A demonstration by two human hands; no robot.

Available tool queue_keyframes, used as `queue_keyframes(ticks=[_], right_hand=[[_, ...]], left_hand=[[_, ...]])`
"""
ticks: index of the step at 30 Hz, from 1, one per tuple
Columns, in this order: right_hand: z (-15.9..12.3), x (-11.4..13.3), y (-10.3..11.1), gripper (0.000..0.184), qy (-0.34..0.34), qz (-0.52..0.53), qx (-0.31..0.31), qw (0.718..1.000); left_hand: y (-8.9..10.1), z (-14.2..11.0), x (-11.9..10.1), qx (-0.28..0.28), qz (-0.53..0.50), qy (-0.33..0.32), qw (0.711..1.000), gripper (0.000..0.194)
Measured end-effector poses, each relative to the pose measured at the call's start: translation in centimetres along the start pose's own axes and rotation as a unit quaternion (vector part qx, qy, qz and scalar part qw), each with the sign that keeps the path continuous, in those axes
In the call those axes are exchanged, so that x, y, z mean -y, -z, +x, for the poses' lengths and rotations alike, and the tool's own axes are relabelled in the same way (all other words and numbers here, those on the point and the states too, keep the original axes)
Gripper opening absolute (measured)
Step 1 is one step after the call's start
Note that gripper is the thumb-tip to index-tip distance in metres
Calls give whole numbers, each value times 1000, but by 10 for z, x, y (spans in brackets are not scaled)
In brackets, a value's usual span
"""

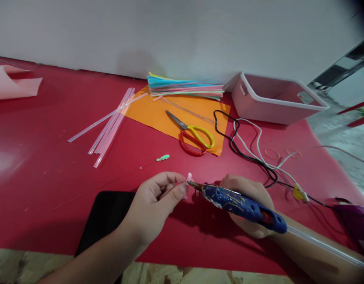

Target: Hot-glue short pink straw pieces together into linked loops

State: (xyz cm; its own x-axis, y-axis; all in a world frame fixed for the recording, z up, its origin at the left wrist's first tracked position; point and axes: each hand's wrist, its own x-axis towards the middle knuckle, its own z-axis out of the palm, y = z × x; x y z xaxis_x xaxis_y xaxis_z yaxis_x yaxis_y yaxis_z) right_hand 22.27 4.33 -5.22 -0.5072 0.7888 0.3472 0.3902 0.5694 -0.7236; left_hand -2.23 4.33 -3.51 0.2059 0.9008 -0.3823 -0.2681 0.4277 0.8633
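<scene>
My right hand (253, 197) is wrapped round a blue hot glue gun (238, 203), its body smeared with dried glue and a clear glue stick (320, 242) running out of its back end. The nozzle touches or nearly touches a small pink piece (189, 177), perhaps bent pipe cleaner, pinched between the thumb and fingers of my left hand (161, 201). Part of that piece is hidden by the fingertips. Just beyond my left hand lies a small green twisted piece (163, 157) on a thin stem.
Scissors (196, 138) with red and yellow handles lie on orange paper (152, 116), near bundled pipe cleaners (184, 87). Glue sticks (114, 122) lie left. Cords (259, 157) run right, below a pink bin (264, 102). A black phone-like slab (102, 217) is under my left forearm.
</scene>
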Motion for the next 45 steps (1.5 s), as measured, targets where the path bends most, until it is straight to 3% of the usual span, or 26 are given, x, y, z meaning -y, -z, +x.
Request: queue_keyframes(ticks=[18,45], right_hand=[[3,0,1,16,38,-44,-8,998],[-2,-3,1,17,7,-26,5,1000]], left_hand=[[-1,-6,-4,-1,-15,10,1000,28],[2,-5,-1,-1,-29,9,1000,29]])
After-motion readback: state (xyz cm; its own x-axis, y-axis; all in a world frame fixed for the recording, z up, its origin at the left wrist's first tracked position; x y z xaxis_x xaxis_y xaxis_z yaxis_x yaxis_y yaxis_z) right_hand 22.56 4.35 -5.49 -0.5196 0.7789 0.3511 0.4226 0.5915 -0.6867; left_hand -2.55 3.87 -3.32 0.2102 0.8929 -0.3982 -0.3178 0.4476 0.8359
